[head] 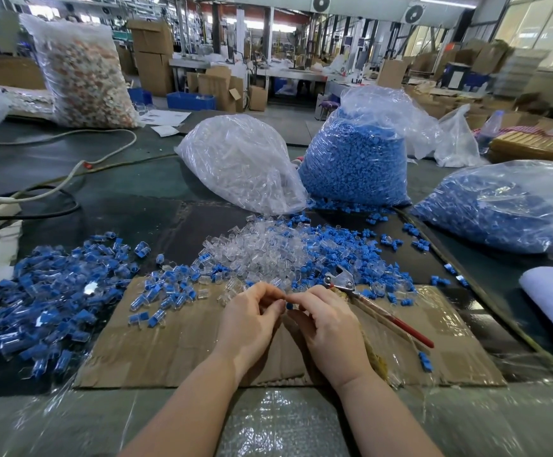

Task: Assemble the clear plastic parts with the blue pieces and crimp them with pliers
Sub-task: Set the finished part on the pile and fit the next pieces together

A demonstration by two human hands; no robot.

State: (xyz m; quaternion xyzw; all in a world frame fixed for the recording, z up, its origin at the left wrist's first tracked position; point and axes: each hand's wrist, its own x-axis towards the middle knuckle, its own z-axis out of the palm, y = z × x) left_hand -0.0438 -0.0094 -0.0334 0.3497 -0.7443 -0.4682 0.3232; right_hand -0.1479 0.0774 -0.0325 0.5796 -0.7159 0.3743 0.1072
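A large factory hall, lit by daylight from tall windows (532,24) along its right side. Round ventilation fans (413,13) hang from the ceiling, left of the windows. Below the fans, stacked cardboard boxes (151,57) stand on a grey concrete floor (281,113), with blue plastic crates (191,101) beside them and long workbenches (268,69) behind.
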